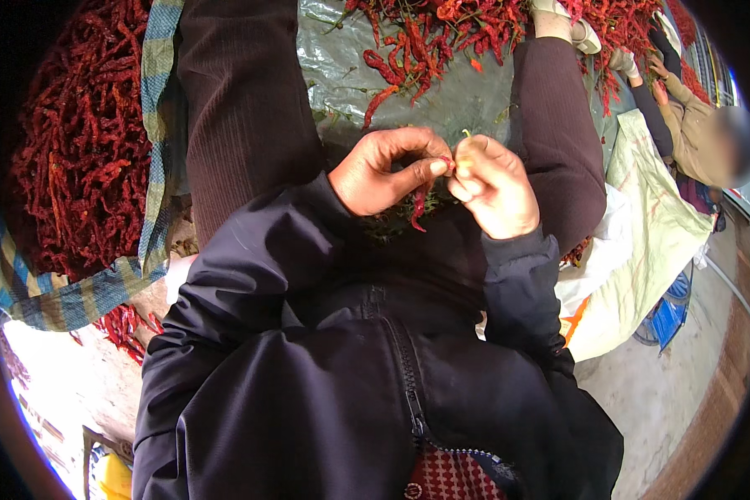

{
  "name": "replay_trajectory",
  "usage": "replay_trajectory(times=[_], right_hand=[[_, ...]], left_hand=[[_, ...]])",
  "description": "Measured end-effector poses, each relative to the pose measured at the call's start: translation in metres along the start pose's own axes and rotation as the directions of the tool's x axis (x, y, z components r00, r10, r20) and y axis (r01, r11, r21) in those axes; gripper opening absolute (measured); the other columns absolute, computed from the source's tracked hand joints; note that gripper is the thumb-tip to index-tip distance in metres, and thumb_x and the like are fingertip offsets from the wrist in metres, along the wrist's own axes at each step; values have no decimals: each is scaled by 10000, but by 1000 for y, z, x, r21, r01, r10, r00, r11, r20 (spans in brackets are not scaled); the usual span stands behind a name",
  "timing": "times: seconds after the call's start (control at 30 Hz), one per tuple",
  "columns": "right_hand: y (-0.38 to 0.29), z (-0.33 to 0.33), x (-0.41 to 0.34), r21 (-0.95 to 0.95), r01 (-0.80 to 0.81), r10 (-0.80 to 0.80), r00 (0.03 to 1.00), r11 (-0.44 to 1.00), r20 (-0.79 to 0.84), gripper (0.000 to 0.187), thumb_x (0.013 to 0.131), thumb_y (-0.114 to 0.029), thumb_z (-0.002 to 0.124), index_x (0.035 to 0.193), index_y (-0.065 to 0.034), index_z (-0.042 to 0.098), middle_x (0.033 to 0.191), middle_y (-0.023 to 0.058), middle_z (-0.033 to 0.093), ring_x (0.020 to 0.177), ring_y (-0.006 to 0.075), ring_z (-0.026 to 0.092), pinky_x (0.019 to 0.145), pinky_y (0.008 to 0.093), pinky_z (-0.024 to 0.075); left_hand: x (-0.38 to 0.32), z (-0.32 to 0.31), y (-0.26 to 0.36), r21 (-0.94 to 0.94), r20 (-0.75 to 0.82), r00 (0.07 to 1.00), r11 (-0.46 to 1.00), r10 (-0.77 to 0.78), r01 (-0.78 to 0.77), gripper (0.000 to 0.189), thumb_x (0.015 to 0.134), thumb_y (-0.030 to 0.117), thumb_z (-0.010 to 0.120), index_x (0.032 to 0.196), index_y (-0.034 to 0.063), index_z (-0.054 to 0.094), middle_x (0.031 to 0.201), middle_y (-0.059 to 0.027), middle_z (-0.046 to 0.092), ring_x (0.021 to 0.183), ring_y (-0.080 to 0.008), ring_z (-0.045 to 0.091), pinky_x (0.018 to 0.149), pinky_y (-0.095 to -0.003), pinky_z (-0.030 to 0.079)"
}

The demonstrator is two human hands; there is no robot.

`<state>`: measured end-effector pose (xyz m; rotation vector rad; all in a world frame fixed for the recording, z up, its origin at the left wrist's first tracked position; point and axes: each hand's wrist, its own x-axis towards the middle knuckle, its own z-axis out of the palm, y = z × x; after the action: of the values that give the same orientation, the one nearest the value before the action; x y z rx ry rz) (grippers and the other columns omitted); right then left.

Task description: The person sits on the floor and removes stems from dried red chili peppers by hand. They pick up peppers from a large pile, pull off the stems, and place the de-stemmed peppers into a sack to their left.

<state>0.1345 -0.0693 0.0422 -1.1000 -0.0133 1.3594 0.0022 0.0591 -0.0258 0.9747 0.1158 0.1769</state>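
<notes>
Between my thighs, my left hand (390, 169) pinches a wrinkled red chili pepper (419, 206) with thumb and forefinger; its tip hangs below the fingers. My right hand (500, 181) meets it at the pepper's upper end, fingertips closed on the chili stem (467, 133), whose green end pokes out above the knuckles. Whether stem and pepper are still joined is hidden by the fingers. Under the hands lies a heap of green stems (384, 219), partly covered. Beyond them, loose red chilies (406, 56) are spread over a grey plastic sheet (350, 94).
At left a blue-and-beige striped woven sack (156, 131) is filled with dried red chilies (84, 169). A pale green woven sack (637, 250) lies by my right knee. Another person (687, 119) sits at upper right. Behind that sack is a blue wheeled object (669, 312).
</notes>
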Motion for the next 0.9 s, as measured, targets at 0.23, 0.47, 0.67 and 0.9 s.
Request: replay_trajectory(times=[0.23, 0.47, 0.67, 0.9], right_hand=[[-14, -23, -5, -911, 96, 252, 944, 401, 211, 206, 889, -173, 597, 995, 4, 607, 797, 112, 558, 806, 222, 610, 677, 328, 489], [32, -24, 115, -952, 166, -361, 897, -259, 254, 239, 816, -119, 649, 1052, -83, 629, 913, 153, 551, 838, 365, 572, 749, 396, 461], [8, -36, 88, -877, 135, -260, 966, 462, 12, 190, 877, -151, 662, 1014, -23, 642, 964, 45, 626, 561, 52, 500, 466, 219, 384], [-18, -24, 52, -370, 126, -112, 992, 920, 59, 185, 914, -91, 592, 1096, -57, 586, 1018, 89, 650, 628, 51, 525, 545, 190, 426]], left_hand=[[-11, -7, -5, -115, -14, 985, 979, -173, 171, 133, 970, 96, 504, 1057, -2, 524, 849, -23, 579, 798, -94, 568, 657, -258, 509], [-15, 0, -27, 168, -74, 988, 975, -137, 148, 139, 900, 69, 595, 1011, -8, 563, 861, 2, 559, 805, -74, 496, 698, -246, 449], [-10, -5, -34, 329, -308, 947, 924, -88, 193, 168, 947, 136, 558, 984, -26, 587, 814, -20, 595, 804, -77, 542, 728, -248, 456], [25, -14, -20, -42, -435, 897, 997, -78, 66, 224, 972, 221, 513, 1082, 52, 610, 794, 16, 577, 578, -16, 451, 509, -184, 381]])
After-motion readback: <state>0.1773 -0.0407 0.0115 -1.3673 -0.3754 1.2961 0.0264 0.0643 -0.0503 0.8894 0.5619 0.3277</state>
